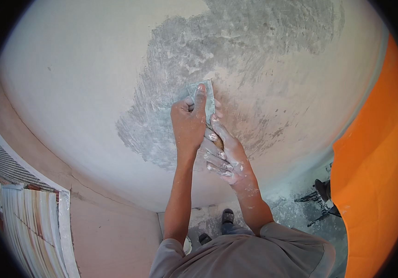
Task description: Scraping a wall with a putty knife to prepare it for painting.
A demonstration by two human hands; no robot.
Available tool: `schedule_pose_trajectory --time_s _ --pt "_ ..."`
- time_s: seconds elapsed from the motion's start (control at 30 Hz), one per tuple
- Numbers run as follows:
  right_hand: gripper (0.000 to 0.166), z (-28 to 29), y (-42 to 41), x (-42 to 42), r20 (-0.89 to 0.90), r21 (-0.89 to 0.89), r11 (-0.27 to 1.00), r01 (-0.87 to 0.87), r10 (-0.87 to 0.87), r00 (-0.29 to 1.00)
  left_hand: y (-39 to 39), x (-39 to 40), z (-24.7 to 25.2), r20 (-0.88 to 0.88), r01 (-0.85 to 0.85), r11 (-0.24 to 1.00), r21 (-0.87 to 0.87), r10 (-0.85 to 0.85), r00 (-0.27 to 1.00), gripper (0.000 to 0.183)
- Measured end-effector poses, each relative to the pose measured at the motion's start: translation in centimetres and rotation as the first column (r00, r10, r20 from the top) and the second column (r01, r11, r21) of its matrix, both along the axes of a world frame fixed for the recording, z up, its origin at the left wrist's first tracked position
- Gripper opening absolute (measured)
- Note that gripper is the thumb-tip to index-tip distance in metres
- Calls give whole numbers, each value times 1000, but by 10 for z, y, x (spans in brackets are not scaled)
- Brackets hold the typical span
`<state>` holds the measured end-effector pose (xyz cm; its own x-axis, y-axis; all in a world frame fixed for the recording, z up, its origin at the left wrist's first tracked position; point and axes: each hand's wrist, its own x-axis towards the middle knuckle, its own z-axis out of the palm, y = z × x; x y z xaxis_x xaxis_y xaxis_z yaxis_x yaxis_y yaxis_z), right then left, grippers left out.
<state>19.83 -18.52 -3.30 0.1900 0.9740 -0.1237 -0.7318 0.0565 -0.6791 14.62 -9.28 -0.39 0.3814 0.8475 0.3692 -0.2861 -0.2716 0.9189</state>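
Observation:
A putty knife with a broad, dusty blade (210,100) is between my hands, against the background of the wall (91,80). My right hand (232,153) wraps its worn handle (219,144), and the fingers are coated in white powder or filler. With the thumb laid flat along the blade and fingers behind it, my left hand (188,121) grips the metal part. Whether the blade's edge touches the wall is hard to tell. Around and above the hands, a large rough grey patch (181,59) spreads over the pale wall surface.
An orange surface (369,166) rises at the right. Below is a stained floor (289,208) with a dark-legged object (318,198) near the orange edge. Part of a pale round container (187,245) shows beside my sandalled feet (227,216). At the left, a window opening (66,222) shows corrugated sheets outside.

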Motion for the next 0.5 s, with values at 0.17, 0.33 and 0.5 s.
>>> schedule_pose_trajectory --time_s 0.17,0.33,0.5 --pt "32 -6 6 4 4 -126 987 97 -97 995 3 4 -11 -6 -37 999 26 37 999 48" --pt "34 4 7 1 -43 -87 992 89 -93 995 5 1 -3 -67 -44 997 57 48 997 48" --pt "33 9 6 5 -31 -139 987 82 -87 996 8 12 -9 -19 -120 988 101 123 992 49"
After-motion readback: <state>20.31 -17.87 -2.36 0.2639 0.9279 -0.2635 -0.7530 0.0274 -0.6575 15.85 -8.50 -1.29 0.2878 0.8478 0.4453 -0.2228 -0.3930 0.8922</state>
